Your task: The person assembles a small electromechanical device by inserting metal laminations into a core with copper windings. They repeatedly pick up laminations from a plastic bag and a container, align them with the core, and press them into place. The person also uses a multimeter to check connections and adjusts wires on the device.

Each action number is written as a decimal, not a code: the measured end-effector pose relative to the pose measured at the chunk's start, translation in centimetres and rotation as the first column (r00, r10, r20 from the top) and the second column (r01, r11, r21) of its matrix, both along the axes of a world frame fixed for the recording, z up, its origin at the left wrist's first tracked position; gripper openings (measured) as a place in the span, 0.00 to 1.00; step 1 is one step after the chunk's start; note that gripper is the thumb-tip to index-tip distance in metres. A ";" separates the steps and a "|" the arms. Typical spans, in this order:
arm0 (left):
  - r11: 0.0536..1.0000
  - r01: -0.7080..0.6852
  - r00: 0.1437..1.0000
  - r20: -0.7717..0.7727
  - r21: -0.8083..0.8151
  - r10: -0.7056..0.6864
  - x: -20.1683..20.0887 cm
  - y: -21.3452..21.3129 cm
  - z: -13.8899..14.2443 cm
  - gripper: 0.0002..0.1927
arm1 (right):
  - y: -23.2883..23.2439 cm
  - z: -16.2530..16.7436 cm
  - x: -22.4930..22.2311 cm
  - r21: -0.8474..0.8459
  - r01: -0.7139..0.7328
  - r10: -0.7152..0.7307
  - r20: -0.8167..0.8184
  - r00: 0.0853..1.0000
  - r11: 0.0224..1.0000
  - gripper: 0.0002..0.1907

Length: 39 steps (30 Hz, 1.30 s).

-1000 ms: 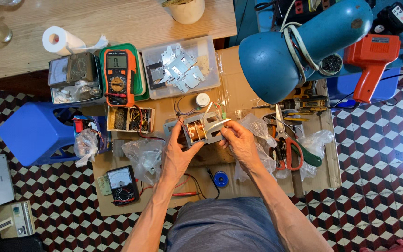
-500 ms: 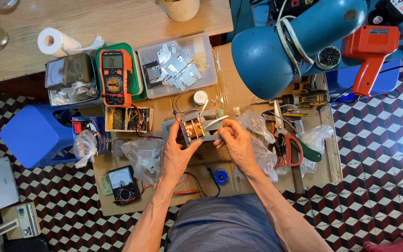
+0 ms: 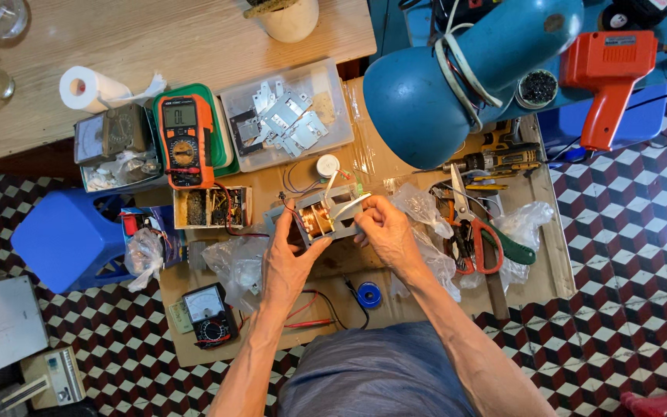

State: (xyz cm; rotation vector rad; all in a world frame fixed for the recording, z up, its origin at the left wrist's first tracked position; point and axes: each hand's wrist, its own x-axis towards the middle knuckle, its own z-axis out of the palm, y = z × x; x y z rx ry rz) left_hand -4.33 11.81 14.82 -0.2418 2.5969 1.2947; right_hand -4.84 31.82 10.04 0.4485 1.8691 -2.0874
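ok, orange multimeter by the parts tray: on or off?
On. The orange multimeter lies face up with dark characters showing on its display.

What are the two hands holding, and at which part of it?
Both hold a small transformer with a copper coil. The left hand grips its left end; the right hand holds its right side, fingers at the top edge.

Checkered tile floor [image 3: 627, 232] — wooden table [image 3: 179, 38], blue stool [image 3: 63, 239]
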 end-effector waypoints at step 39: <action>0.854 -0.506 0.843 0.283 0.124 0.458 -0.2 3.4 -2.3 0.23 | 1.1 -2.8 -2.2 -0.096 0.053 -0.050 0.036 0.998 0.994 0.12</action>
